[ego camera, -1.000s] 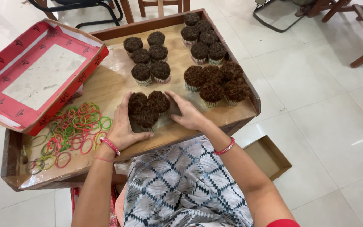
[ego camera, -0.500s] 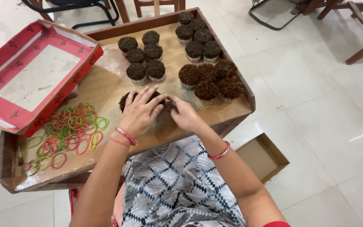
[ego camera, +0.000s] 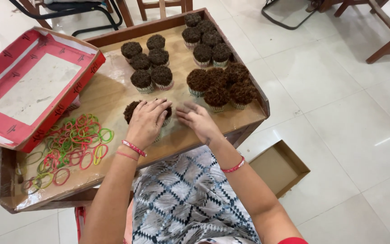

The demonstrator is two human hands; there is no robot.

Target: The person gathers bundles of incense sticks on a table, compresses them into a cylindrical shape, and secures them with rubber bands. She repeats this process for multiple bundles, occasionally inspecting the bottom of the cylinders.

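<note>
My left hand [ego camera: 147, 122] lies palm down, fingers spread, over a cluster of brown bundles [ego camera: 132, 110] at the near edge of the wooden tray [ego camera: 113, 92], covering rather than clamping them. My right hand [ego camera: 198, 119] hovers just beside it, fingers loosely apart, holding nothing. Coloured rubber bands [ego camera: 68, 144] lie to the left.

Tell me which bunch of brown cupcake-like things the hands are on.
The nearest bunch, mostly hidden under the left hand; the right hand is beside it. The other bunches sit farther back, untouched.
</note>
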